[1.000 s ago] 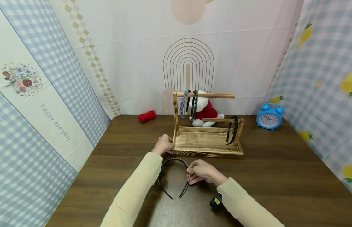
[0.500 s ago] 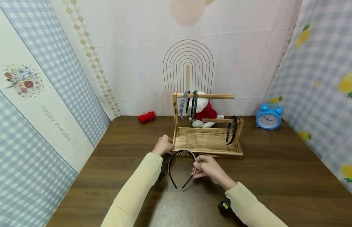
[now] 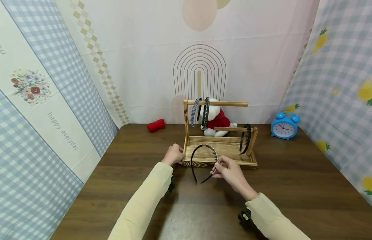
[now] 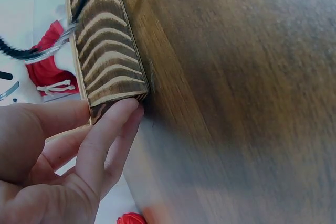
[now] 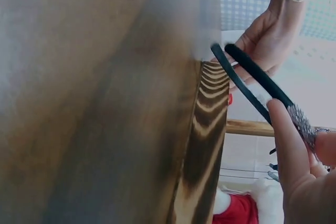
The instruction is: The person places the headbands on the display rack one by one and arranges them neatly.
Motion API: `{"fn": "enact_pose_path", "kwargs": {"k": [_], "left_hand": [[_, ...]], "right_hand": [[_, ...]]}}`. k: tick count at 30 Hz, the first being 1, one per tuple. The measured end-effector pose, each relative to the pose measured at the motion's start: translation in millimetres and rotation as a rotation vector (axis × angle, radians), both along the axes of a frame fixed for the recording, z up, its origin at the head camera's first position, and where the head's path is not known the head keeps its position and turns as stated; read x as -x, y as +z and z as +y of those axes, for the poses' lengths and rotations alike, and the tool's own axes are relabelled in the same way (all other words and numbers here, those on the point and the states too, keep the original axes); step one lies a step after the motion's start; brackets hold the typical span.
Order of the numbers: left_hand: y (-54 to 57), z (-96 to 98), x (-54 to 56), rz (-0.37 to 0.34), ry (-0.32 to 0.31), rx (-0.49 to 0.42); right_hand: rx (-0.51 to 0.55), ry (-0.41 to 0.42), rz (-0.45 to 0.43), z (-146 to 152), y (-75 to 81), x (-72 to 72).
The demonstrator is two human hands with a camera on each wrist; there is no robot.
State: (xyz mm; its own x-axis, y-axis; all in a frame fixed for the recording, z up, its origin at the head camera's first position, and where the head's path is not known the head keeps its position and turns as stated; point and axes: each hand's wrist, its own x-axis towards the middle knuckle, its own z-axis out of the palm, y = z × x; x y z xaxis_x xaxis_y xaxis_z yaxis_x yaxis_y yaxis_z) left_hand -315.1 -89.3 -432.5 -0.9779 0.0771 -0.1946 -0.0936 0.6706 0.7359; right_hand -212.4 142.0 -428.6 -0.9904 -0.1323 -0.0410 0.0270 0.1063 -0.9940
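Observation:
My left hand [image 3: 173,154] grips the front left corner of a wooden headband stand [image 3: 228,104]; in the left wrist view, thumb and fingers pinch the end of its striped tray wall [image 4: 110,51]. My right hand [image 3: 232,171] pinches a black headband [image 3: 204,145] by its glittery side, holding it in front of the tray with the open ends down. Those black ends [image 5: 257,74] show in the right wrist view. A blue patterned headband [image 3: 194,112] and a dark one [image 3: 206,112] hang on the upper bar. Another black headband [image 3: 248,138] hangs on the lower bar.
Behind the stand sits a white plush toy in red clothing [image 3: 219,120]. A blue alarm clock [image 3: 284,125] stands at the back right of the brown table [image 3: 129,186]. A red bundle [image 3: 156,125] lies at the back left. Patterned cloth hangs around the table.
My right hand has lifted the headband forward and to the right, from the table in front of the stand to before its tray. My left hand has stayed at the tray corner.

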Motion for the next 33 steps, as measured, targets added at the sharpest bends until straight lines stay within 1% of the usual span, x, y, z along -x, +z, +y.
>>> {"fn": "enact_pose_path", "kwargs": {"k": [3,7,14,19,23,27,33], "left_hand": [[-1.3,-0.3,-0.8,-0.004,0.001,-0.003],[-2.5,-0.9,-1.3,0.008,-0.004,-0.012],[-3.9,-1.3,-0.4,0.007,-0.005,-0.024],[-4.4,-2.0,-0.3,0.007,-0.006,-0.028],[-3.6,-1.7,-0.2,0.007,0.001,-0.022],[-2.2,-1.5,-0.8,0.006,0.002,-0.026],[0.0,-1.8,-3.5,0.013,-0.013,-0.041]], "right_hand": [[-0.050,-0.061,0.088,0.8,-0.5,1.8],[-0.130,-0.136,0.194,1.8,-0.5,3.1],[-0.180,-0.217,0.286,4.1,-0.1,5.5],[-0.268,-0.271,0.381,7.3,-0.9,10.5],[-0.325,-0.294,0.462,9.8,-0.3,15.6],[-0.375,-0.298,0.518,10.7,0.6,21.1],[-0.367,-0.285,0.549,7.9,0.8,28.0]]}}
